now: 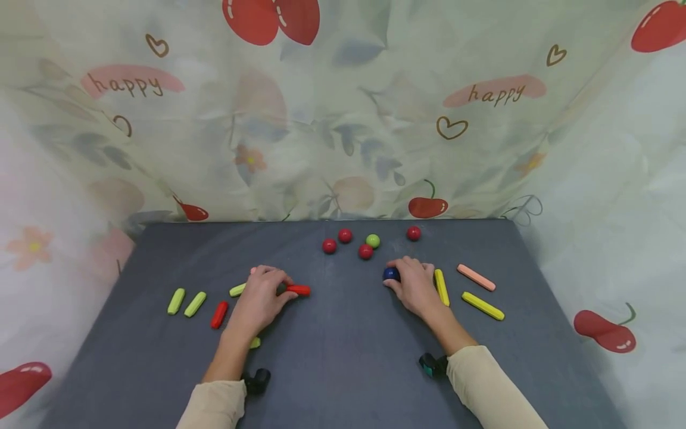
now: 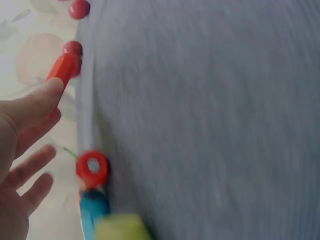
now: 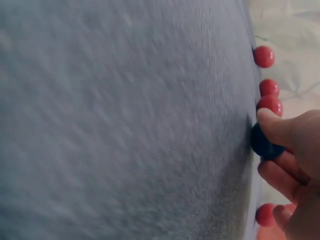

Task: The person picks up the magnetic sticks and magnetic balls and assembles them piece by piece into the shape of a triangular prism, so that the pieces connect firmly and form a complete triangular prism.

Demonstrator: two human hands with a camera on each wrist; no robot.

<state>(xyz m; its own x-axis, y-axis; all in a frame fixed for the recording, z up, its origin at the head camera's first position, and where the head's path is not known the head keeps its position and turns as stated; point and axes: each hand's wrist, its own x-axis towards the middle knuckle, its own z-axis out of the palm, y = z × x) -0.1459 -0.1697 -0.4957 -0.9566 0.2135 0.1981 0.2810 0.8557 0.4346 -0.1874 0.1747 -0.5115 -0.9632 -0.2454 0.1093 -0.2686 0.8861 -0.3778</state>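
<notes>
Reaching over the dark counter (image 1: 343, 357), we have both hands down near its middle, each on a different piece. Our left hand (image 1: 261, 300) lies left of centre, and the red stick (image 1: 298, 290) pokes out from its fingertips toward the centre, its long axis running roughly parallel to the counter's near edge. In the left wrist view our thumb tip presses the stick's near end while the other fingers (image 2: 31, 164) spread loosely, so this is a light pinch or touch rather than a full wrap.

Our right hand (image 1: 415, 289) sits right of centre with the dark blue ball (image 1: 390, 274) at its inner side, toward the far edge. The right wrist view shows our thumb over the ball and the fingers (image 3: 280, 177) curled beneath it. A yellow stick (image 1: 442, 287) lies just beside that hand, pointing toward the far edge. Four red balls and a green ball (image 1: 373, 241) cluster near the far edge, nearer our right hand.
</notes>
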